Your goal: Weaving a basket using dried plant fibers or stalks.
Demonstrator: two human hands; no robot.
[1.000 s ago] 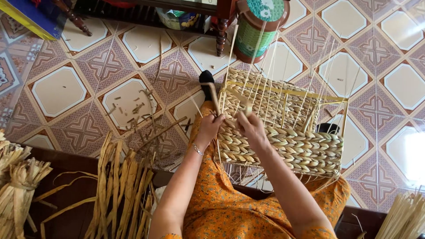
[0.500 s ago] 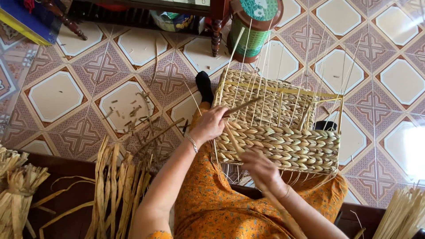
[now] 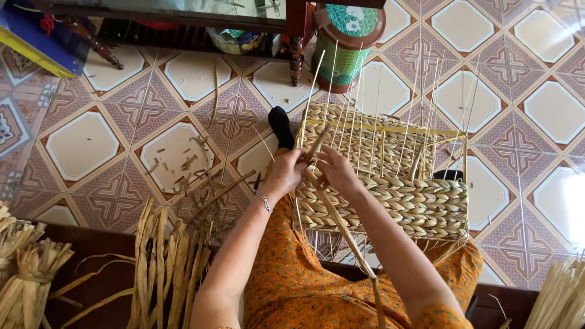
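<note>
A half-woven straw basket (image 3: pixel 420 201) on a frame of thin upright ribs rests on my lap, over orange clothing. My left hand (image 3: pixel 285 173), with a thin bracelet at the wrist, pinches a straw strand (image 3: pixel 341 225) at the basket's left corner. My right hand (image 3: pixel 338 170) meets it there and grips the same strand, which trails down along my right arm. Both hands touch the basket's woven edge. A black-socked foot (image 3: pixel 281 127) shows just beyond the hands.
Bundles of dried straw lie at the lower left (image 3: pixel 164 268), far left (image 3: pixel 21 268) and lower right (image 3: pixel 560 298). Straw scraps (image 3: pixel 189 164) litter the patterned tile floor. A green cylindrical container (image 3: pixel 347 52) and dark wooden furniture legs (image 3: pixel 295 58) stand at the top.
My right hand, which had dropped back toward my lap half a second ago, has returned to the basket's left corner and taken the strand beside my left hand.
</note>
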